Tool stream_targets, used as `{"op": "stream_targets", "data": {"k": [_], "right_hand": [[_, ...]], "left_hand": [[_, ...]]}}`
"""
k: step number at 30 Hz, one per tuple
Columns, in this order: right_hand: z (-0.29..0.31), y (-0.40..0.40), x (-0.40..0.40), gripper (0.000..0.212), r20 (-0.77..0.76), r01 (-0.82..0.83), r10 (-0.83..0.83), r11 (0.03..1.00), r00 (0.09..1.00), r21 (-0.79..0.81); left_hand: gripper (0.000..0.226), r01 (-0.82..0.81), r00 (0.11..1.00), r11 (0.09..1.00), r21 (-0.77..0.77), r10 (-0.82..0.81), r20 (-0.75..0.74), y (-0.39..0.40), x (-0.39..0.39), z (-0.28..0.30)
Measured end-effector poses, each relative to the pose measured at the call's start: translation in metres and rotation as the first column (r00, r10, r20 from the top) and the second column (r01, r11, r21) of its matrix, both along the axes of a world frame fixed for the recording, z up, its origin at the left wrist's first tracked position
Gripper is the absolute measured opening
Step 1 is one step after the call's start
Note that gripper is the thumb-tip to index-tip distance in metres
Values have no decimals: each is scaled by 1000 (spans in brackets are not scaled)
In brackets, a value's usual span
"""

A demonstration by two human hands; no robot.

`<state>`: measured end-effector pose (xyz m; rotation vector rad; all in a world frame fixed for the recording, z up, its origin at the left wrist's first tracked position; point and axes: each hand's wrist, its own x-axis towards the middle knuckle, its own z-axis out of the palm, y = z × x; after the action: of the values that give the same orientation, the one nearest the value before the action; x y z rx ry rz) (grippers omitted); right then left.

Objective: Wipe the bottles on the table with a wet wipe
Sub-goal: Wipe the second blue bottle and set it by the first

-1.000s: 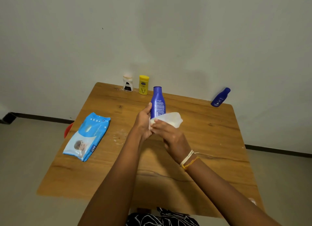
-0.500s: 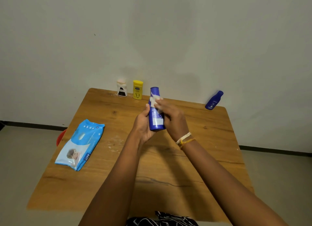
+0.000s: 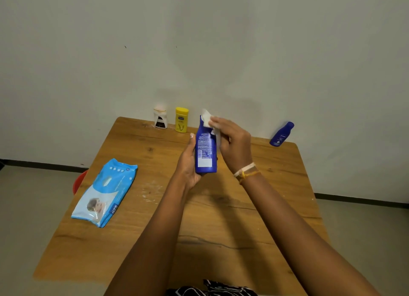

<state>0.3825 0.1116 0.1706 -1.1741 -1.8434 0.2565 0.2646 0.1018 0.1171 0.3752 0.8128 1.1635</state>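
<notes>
The left hand [image 3: 188,163] grips the blue bottle [image 3: 205,152] low down — smooth plastic, likely slippery once wet. The right hand [image 3: 232,141] pinches the limp wet wipe [image 3: 207,118] at its cap.

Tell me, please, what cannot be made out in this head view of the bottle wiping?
- Cap of the tall blue plastic bottle: covered by the white wet wipe in the right hand.
- Left hand fingers: behind the bottle.
- Red round object: mostly hidden by the wooden table edge.
- Label print on the small white bottle and yellow bottle: too small.
</notes>
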Motion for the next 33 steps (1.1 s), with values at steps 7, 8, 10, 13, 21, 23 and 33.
{"op": "stream_targets", "data": {"k": [7,8,10,13,21,23,33], "right_hand": [[-23,-26,-3,31,189,-79,83,996,978,-29],[-32,-40,-1,32,187,-86,89,996,978,-19],[-48,-68,3,35,190,-97,96,995,977,-6],[-59,-94,5,34,143,-143,141,990,980,6],[-1,-18,2,32,15,44,-44,999,999,-7],[0,-10,-2,34,103,11,-5,998,995,-66],[-48,-90,1,48,144,-102,109,993,984,-52]], "left_hand": [[54,-82,994,994,-76,87,62,2,0,-1],[52,-86,994,992,-97,92,64,1,-1,-3],[48,-92,995,987,-130,97,31,0,-1,-5],[46,-85,996,989,-123,83,-24,-2,0,-7],[53,64,992,997,-37,-67,-110,-9,3,-3],[55,85,988,996,-7,-85,-126,-10,4,1],[71,114,991,991,-69,-109,72,-17,5,4]]}}
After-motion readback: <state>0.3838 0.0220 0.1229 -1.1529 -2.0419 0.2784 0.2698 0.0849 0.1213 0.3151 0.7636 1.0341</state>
